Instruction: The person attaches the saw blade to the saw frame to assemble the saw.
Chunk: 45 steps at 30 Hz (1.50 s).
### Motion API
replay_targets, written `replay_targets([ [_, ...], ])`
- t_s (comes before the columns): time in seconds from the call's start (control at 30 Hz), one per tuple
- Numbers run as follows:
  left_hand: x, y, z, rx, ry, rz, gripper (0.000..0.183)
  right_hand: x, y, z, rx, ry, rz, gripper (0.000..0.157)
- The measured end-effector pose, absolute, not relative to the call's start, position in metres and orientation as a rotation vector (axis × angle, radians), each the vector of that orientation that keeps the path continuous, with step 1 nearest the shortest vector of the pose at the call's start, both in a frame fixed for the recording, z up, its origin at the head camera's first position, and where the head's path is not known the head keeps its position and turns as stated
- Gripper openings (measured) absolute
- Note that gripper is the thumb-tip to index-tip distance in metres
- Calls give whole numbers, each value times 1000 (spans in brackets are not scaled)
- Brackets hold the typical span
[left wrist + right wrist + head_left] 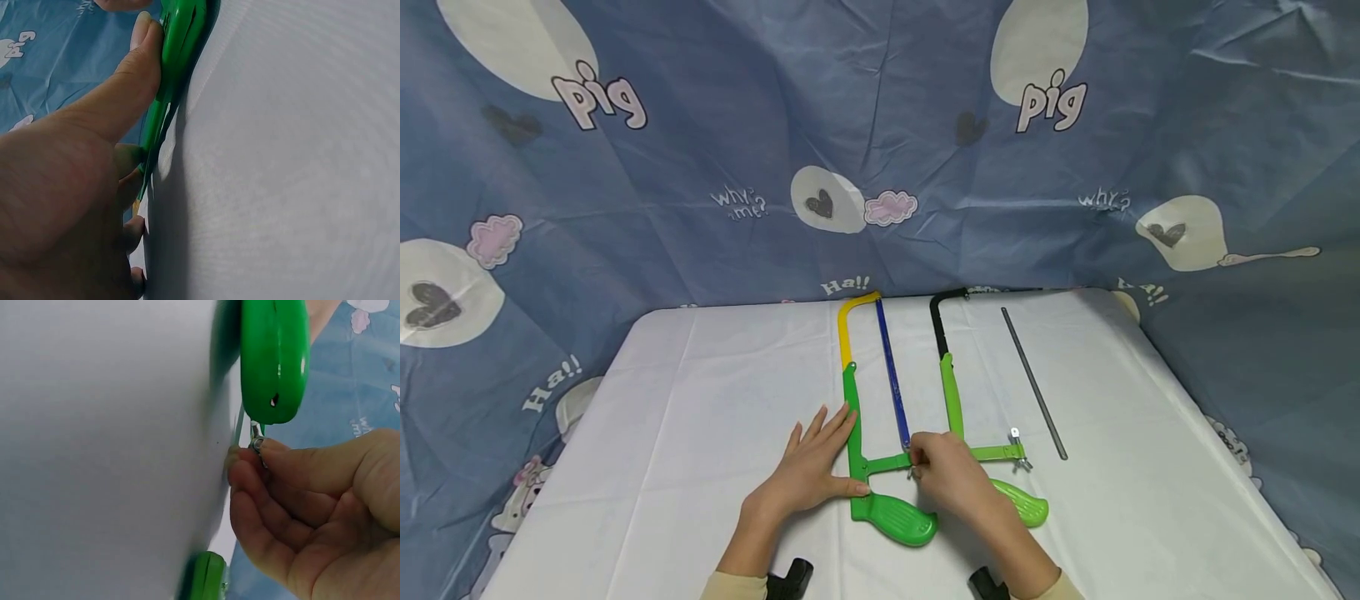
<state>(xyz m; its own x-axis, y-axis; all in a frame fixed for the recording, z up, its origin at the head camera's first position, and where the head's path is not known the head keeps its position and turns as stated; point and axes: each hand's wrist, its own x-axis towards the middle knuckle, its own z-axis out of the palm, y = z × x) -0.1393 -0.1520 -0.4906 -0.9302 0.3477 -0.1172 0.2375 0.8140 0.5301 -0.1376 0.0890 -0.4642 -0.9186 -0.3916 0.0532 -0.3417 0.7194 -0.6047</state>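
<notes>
A hacksaw with a dark green handle [901, 518] and a yellow front frame [844, 329] lies on the white-covered table. Its blue blade [892, 375] runs from the yellow tip down to the green crossbar. My left hand [808, 467] lies with spread fingers on the green frame, thumb resting just above the handle. At the crossbar's end, my right hand [951, 471] pinches a small metal wing nut [257, 444] between thumb and forefinger, below the green grip in the right wrist view. The fingers cover most of the nut.
A second hacksaw, with a light green handle [1022, 503] and black front frame [938, 325], lies to the right, partly under my right hand. Its crossbar ends in another wing nut [1022, 464]. A loose grey blade [1033, 383] lies farther right. Patterned blue cloth [880, 125] hangs behind.
</notes>
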Motion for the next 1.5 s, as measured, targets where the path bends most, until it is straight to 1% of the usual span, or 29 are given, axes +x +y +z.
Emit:
replay_targets([
  [0.5,-138,-151,-489,454,2801,776,112,-137,90,-467,-722,2959,-839,33],
  [0.9,-138,-151,-487,444,2781,778,110,-136,85,-464,-633,2860,-893,17],
  [1.23,-138,-151,-487,444,2778,764,110,-136,84,-463,-535,2809,-930,20],
  [1.5,-138,-151,-486,443,2786,779,110,-135,84,-463,-503,2795,-964,17],
])
